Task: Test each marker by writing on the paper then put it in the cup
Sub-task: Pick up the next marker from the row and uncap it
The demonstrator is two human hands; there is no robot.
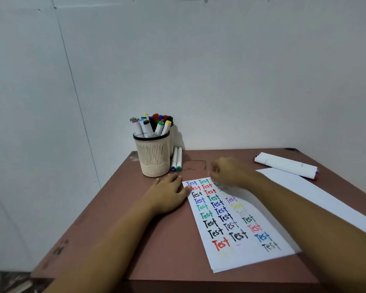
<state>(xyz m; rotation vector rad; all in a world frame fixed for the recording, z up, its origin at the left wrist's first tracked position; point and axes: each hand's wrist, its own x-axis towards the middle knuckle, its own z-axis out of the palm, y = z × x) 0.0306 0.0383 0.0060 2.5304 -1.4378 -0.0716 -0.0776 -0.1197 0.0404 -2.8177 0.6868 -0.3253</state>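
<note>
Steadying the paper (230, 218) with the left hand (169, 194), laid flat on the worktop (135, 240) with fingers straight and the thumb touching the sheet's upper left edge. Hovering the right hand (230, 172) above the sheet's top right corner, fingers curled and motion-blurred; not managing to tell whether a marker is being pinched inside or nothing at all.

Finding the markers in three places: most standing packed, caps up, in the beige mesh cup (154, 159) at the rear left corner; a loose pair (176, 159) lying side by side just beside that cup; a white bundle (285, 164) lying at the rear right, just beside a blank second sheet (317, 193).

Judging the risks from here:

- Running short of room, with coloured "Test" words already filling nearly the whole sheet. Likely crowding a fresh word over an old one and so hiding whether that marker writes.
- Probably smearing, with the right forearm crossing low over the right-hand column and possibly dragging through damp ink.
- Overfilling the cup. Forcing one more barrel past so full a rim possibly levering a neighbour out, or nudging the cup toward the nearby left edge.
- Possibly knocking the round bundle off the rear right during a reach.
- Mixing up tested and untested ones, with loose barrels lying on both sides.
</note>
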